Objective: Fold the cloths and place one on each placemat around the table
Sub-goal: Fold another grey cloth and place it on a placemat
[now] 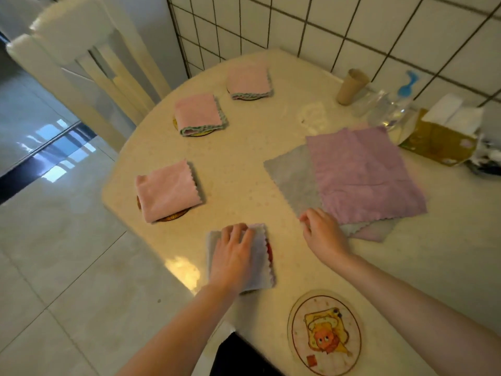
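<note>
Three folded pink cloths lie on round placemats along the table's left side: one at the far end (249, 81), one in the middle (199, 114), one nearer (168, 189). My left hand (233, 256) presses flat on a folded grey cloth (261, 267) that covers a placemat, of which a red sliver (269, 249) shows. My right hand (324, 234) touches the near corner of a flat stack of unfolded cloths, purple (363, 175) on top of grey (294, 175). A bare round placemat with a cartoon print (325, 332) sits near the front edge.
The cream table (244, 164) stands against a tiled wall. At the back right are a cardboard roll (351, 86), clear glasses (385, 109) and a tissue box (442, 139). A white chair (81, 58) stands at the far left, over a tiled floor.
</note>
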{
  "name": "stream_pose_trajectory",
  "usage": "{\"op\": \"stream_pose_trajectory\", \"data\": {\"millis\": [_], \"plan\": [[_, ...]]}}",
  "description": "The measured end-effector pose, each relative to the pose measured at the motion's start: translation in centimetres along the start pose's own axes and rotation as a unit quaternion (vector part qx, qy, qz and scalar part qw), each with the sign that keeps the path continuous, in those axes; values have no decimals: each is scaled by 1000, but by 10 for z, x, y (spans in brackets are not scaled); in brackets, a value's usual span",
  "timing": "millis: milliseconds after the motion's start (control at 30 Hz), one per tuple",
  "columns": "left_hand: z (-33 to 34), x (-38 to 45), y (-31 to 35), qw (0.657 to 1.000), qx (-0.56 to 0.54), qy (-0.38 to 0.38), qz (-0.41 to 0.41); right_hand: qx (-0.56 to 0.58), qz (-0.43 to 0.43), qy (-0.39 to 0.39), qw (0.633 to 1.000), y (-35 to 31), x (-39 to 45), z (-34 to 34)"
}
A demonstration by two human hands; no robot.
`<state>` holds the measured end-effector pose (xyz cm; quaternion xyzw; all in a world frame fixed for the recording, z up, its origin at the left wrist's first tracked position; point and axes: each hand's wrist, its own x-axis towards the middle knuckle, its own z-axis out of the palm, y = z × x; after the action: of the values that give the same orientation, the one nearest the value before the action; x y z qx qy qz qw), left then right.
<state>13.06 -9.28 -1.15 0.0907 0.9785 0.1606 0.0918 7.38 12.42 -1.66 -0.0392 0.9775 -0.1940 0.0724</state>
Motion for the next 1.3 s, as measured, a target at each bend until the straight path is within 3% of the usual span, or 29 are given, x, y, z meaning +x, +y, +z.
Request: {"op": "stream_pose_trajectory", "data": {"millis": [233,333,633,833,933,1133,1300], "plan": [[24,66,83,981,-23,-74,178,-42,68,41,996,104,-15,-43],[37,94,118,975,-18,-76,209,-84,68,51,993,150,-15,-59],[62,156,174,975,83,-113,170,-166,-2,-6,986,219,16,-70],[68,166,178,971,146,-83,169,-176,-80,70,979,237,25,-69],[67,173,176,974,134,-73,168,-152,-73,89,982,237,29,-74],[55,182,171,996,-22,-13,84,-150,-55,52,986,237,34,-86],[26,195,182,980,-199,23,13,-183,7,59,981,249,35,-105]]}}
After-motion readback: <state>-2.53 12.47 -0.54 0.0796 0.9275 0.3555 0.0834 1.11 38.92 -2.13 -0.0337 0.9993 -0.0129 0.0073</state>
